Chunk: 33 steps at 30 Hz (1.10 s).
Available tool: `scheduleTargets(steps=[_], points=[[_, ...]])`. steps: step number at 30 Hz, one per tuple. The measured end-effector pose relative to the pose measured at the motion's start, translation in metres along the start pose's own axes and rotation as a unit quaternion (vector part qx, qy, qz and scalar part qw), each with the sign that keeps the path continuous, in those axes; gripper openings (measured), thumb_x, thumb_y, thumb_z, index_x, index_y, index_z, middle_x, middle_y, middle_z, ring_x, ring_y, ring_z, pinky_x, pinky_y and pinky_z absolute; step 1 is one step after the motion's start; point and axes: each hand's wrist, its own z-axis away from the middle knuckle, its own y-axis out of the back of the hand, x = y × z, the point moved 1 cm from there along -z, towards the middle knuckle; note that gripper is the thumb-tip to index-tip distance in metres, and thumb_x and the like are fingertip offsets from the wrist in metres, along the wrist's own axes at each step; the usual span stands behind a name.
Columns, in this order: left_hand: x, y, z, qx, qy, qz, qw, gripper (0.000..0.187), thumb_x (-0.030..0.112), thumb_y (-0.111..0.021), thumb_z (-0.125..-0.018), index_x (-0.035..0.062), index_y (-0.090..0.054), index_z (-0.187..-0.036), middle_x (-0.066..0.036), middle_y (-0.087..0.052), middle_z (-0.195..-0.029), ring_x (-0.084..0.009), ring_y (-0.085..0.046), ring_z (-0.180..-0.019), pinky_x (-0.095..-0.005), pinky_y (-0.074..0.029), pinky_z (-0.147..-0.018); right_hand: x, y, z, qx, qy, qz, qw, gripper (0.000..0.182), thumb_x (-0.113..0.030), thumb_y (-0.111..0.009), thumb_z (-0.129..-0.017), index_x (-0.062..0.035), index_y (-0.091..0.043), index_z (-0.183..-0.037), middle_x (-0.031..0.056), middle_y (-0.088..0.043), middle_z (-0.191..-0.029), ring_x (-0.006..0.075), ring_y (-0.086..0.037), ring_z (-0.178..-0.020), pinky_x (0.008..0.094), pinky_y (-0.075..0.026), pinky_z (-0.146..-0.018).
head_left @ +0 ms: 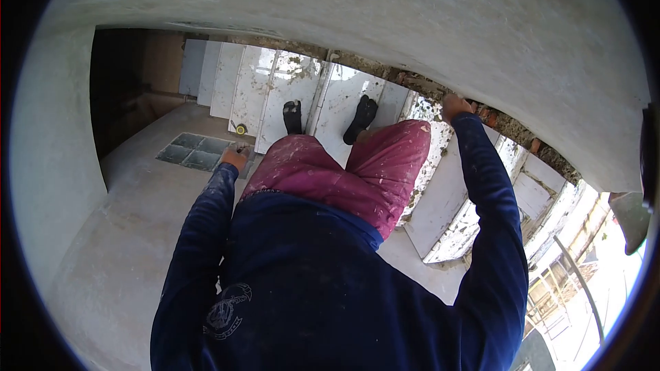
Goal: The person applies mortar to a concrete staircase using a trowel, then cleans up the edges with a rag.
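My left hand (237, 156) is low at my left side with its fingers curled; whether anything is in them I cannot make out. Beside it, a grid of glass blocks (196, 150) is set in the plastered wall. A small round yellow and black item (240, 128), like a tape measure, lies on a white stair tread near this hand. My right hand (455, 106) is raised to the right, at the rough broken strip (509, 126) along the foot of the wall. Its fingers look closed, and what they grip is hidden.
White stair treads (295, 79), spattered with mortar, run across beneath my feet (361, 118). A smooth plastered wall (426, 20) rises close ahead. A dark opening (117, 89) lies at the left. Bright outdoor ground with wooden framing (550, 292) shows at lower right.
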Motion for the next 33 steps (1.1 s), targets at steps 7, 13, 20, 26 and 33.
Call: scheduleTargets(steps=[7, 13, 20, 26, 33], points=[[0.040, 0.013, 0.004, 0.016, -0.017, 0.058, 0.998, 0.020, 0.016, -0.065, -0.086, 0.0022, -0.071, -0.099, -0.007, -0.070, -0.080, -0.0131, -0.063, -0.067, -0.0281, -0.050, -0.065, -0.022, -0.047, -0.015, 0.020, -0.033, -0.066, 0.997, 0.024, -0.012, -0.051, -0.084, -0.0027, -0.069, -0.096, 0.0234, -0.068, -0.102, 0.0401, -0.066, -0.099, 0.0485, -0.054, -0.084], [0.044, 0.015, 0.013, 0.000, 0.010, 0.079, 0.997, 0.018, 0.009, -0.060, -0.090, -0.0009, -0.066, -0.105, -0.002, -0.065, -0.083, -0.0086, -0.058, -0.070, -0.0230, -0.048, -0.066, -0.006, -0.028, -0.001, 0.021, -0.061, -0.047, 0.997, 0.029, -0.018, -0.047, -0.088, -0.0054, -0.071, -0.098, 0.0211, -0.068, -0.104, 0.0380, -0.067, -0.099, 0.0475, -0.054, -0.085], [0.026, 0.007, 0.013, -0.018, 0.039, 0.095, 0.994, 0.018, 0.010, -0.061, -0.091, -0.0006, -0.066, -0.104, -0.002, -0.064, -0.078, -0.0087, -0.056, -0.065, -0.0235, -0.047, -0.061, -0.047, -0.036, -0.028, 0.016, -0.116, -0.079, 0.990, 0.030, -0.022, -0.045, -0.090, -0.0099, -0.071, -0.100, 0.0196, -0.068, -0.106, 0.0366, -0.066, -0.102, 0.0492, -0.053, -0.085], [0.032, 0.016, 0.022, 0.005, 0.035, 0.121, 0.992, 0.018, 0.011, -0.062, -0.091, -0.0005, -0.066, -0.104, -0.001, -0.063, -0.078, -0.0091, -0.057, -0.065, -0.0239, -0.048, -0.061, -0.054, -0.026, -0.055, -0.011, -0.020, -0.025, 0.999, 0.029, -0.019, -0.047, -0.090, -0.0062, -0.071, -0.101, 0.0183, -0.069, -0.107, 0.0372, -0.065, -0.104, 0.0476, -0.053, -0.088], [0.002, 0.008, 0.028, 0.019, 0.057, 0.167, 0.984, 0.017, 0.010, -0.060, -0.092, -0.0004, -0.065, -0.105, -0.002, -0.063, -0.081, -0.0095, -0.058, -0.068, -0.0242, -0.049, -0.063, -0.063, -0.040, -0.078, -0.025, -0.068, -0.045, 0.996, 0.033, -0.019, -0.046, -0.092, -0.0068, -0.070, -0.109, 0.0188, -0.066, -0.114, 0.0333, -0.064, -0.109, 0.0449, -0.051, -0.093]])
